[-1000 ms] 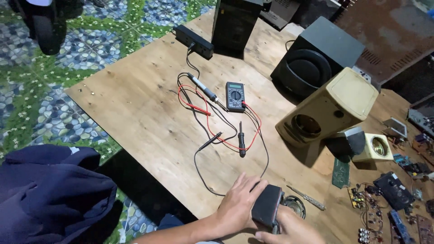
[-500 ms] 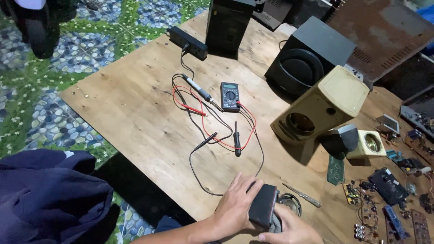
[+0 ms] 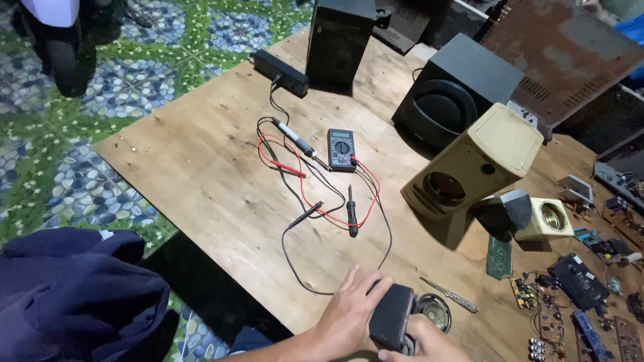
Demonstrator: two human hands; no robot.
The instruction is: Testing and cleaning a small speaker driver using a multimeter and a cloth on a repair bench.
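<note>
My left hand (image 3: 349, 312) grips the left side of a small black speaker box (image 3: 392, 316) at the near edge of the wooden board (image 3: 201, 174). My right hand (image 3: 419, 343) holds the same box from below, at the frame's bottom edge. A round loose speaker driver (image 3: 435, 312) lies just right of the box. Farther up the board lies a black multimeter (image 3: 341, 149) with red and black leads and two black probes (image 3: 351, 211). A soldering iron (image 3: 294, 139) rests left of the meter.
A beige speaker cabinet (image 3: 479, 161) lies tilted at right, with a black subwoofer (image 3: 453, 90) behind it and a tall black speaker (image 3: 337, 40) at the back. A screwdriver (image 3: 448, 295), circuit boards (image 3: 577, 281) and a small cream speaker (image 3: 547, 218) sit at right. Dark blue cloth (image 3: 74, 295) covers my lap.
The view has shifted a little. Both hands stay on the small black box, which has hardly moved.
</note>
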